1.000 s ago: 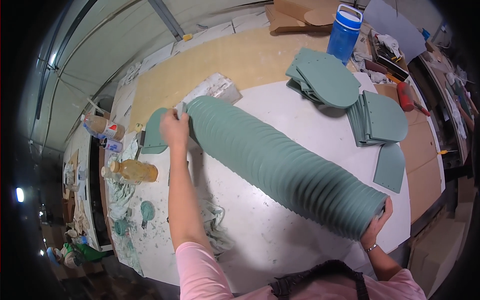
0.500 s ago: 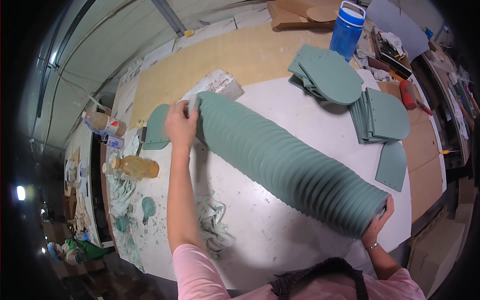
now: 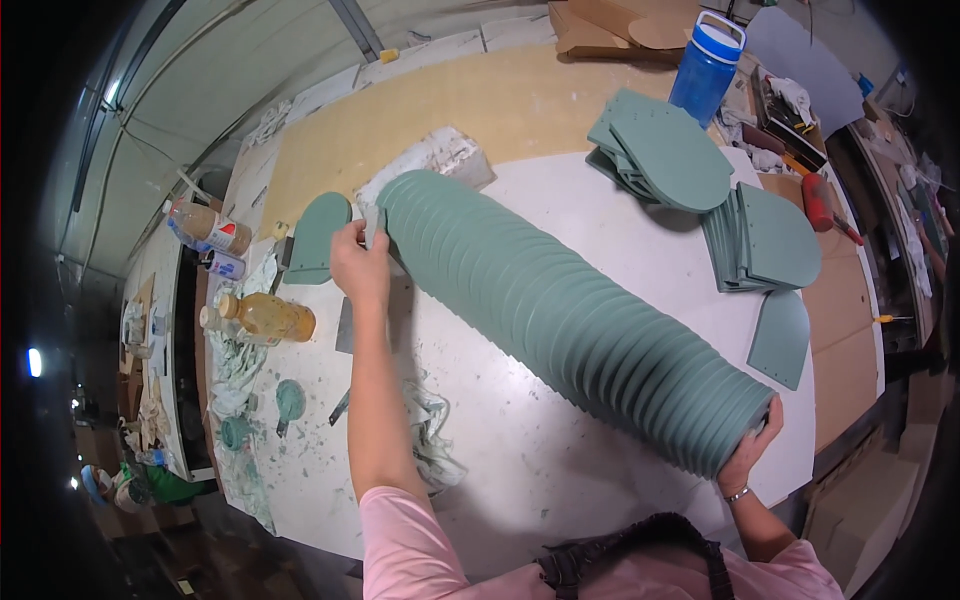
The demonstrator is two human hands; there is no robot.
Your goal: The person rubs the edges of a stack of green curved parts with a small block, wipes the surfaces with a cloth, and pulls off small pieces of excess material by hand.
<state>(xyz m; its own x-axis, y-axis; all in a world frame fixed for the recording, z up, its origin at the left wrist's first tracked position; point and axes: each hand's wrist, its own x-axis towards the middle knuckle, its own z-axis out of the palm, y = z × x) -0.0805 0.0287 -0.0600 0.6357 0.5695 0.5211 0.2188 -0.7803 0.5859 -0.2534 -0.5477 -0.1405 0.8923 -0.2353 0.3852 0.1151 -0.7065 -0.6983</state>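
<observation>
A long row of green round-ended panels (image 3: 540,300), packed face to face, lies diagonally across the white tabletop (image 3: 500,420). My left hand (image 3: 360,270) is closed on a small grey block (image 3: 373,225) beside the row's far left end; whether the block touches the panels I cannot tell. At the near right end, my right hand (image 3: 750,450) wraps the last panel, its fingers partly hidden behind it. Just left of my left hand lies a single green panel (image 3: 318,240). A white, stained block (image 3: 440,163) sits behind the row's far end.
Stacked green panels (image 3: 670,150), a second stack (image 3: 770,240) and one loose panel (image 3: 780,340) lie right. A blue bottle (image 3: 705,70) stands behind them, a red-headed mallet (image 3: 818,203) beyond. Left are a bottle of yellowish liquid (image 3: 268,316) and a crumpled cloth (image 3: 432,440).
My left hand has shifted slightly left with the grey block, away from the row's end. A flat grey piece shows beside my left forearm. My right hand keeps its hold.
</observation>
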